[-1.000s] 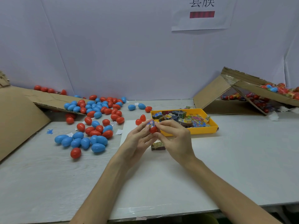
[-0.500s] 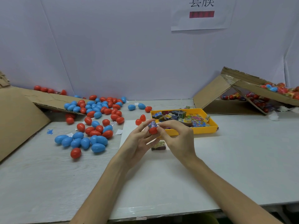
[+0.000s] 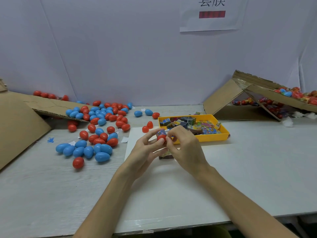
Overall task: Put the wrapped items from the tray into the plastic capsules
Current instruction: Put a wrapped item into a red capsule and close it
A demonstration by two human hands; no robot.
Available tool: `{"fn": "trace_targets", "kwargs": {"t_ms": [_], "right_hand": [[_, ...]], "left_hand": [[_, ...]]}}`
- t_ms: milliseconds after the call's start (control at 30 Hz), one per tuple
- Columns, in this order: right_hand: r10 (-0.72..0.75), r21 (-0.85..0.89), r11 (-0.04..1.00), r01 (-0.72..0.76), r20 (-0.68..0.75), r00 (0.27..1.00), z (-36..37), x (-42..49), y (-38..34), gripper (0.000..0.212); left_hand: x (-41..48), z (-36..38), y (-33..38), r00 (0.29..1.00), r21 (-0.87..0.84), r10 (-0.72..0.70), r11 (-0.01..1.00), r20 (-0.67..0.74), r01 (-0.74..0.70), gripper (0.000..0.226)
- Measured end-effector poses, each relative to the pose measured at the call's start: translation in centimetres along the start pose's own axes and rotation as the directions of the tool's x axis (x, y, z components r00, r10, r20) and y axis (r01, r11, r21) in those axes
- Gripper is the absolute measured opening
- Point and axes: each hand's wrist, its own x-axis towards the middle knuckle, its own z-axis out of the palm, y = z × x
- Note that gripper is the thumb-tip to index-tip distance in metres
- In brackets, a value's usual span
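Right now the step in hand looks like seating a wrapped item (image 3: pixel 161 132) into a red capsule half (image 3: pixel 161 138), held just in front of the yellow tray's (image 3: pixel 205 139) near-left corner. The left hand (image 3: pixel 145 152) pinches the half from the side away from the tray, thumb and fingers curled round it. The right hand (image 3: pixel 186 148) pinches it from the tray side, fingertips close to the packet. The packet stands proud of the shell's rim, so by my judgement it needs pressing or folding down flush before a second half can close over it. The left hand should steady the shell while the right pushes straight in, or the wrapper may crumple over the rim. The tray holds a heap of colourful packets (image 3: pixel 204 127). Two loose red halves (image 3: pixel 147 127) lie just left of it, and a spread of blue and red capsules (image 3: pixel 99 133) lies well to its left. A small brown packet (image 3: pixel 165 155) lies in front of the tray under the hands. A cardboard box (image 3: pixel 274 98) behind and right of the tray holds what seem to be filled capsules.
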Motion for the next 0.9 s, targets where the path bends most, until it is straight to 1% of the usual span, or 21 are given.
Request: {"fn": "trace_targets", "kwargs": {"t_ms": [67, 100, 200, 300, 367, 500, 700, 900], "right_hand": [[-0.033, -0.013, 0.999, 0.034, 0.052, 0.998, 0.26, -0.14, -0.24, 0.005], [-0.018, 0.027, 0.999, 0.016, 0.055, 0.998, 0.41, -0.18, -0.38, 0.004], [0.062, 0.163, 0.985, -0.059, -0.012, 0.998, 0.65, -0.21, -0.51, 0.001], [0.138, 0.197, 0.973, -0.122, -0.074, 0.988, 0.47, -0.14, -0.18, 0.009], [0.143, 0.191, 0.973, -0.127, -0.073, 0.987, 0.39, -0.09, -0.03, 0.008], [0.097, 0.131, 0.987, -0.092, -0.032, 0.995, 0.42, -0.08, 0.09, 0.002], [0.066, 0.072, 0.995, -0.068, 0.031, 0.997, 0.38, -0.07, 0.00, 0.002], [0.067, 0.080, 0.994, -0.070, 0.040, 0.997, 0.43, -0.12, 0.13, 0.002]], "left_hand": [[0.06, -0.07, 0.10, 1.000, -0.002, 0.012, 1.000, -0.022, -0.012, 0.056], [0.07, -0.13, 0.16, 1.000, -0.001, 0.015, 1.000, -0.021, -0.015, 0.056], [-0.02, -0.21, 0.31, 1.000, -0.008, 0.019, 1.000, 0.004, -0.019, 0.055], [-0.04, -0.12, 0.23, 0.999, -0.010, 0.019, 1.000, 0.035, -0.019, 0.052], [-0.01, -0.12, 0.19, 0.999, -0.005, 0.019, 1.000, 0.038, -0.019, 0.052], [-0.01, -0.12, 0.23, 0.999, 0.011, 0.026, 1.000, 0.027, -0.026, 0.052], [-0.03, 0.06, 0.19, 0.999, 0.061, 0.032, 0.998, 0.011, -0.033, 0.050], [-0.10, 0.16, 0.10, 0.999, 0.052, 0.045, 0.998, 0.021, -0.046, 0.049]]}}
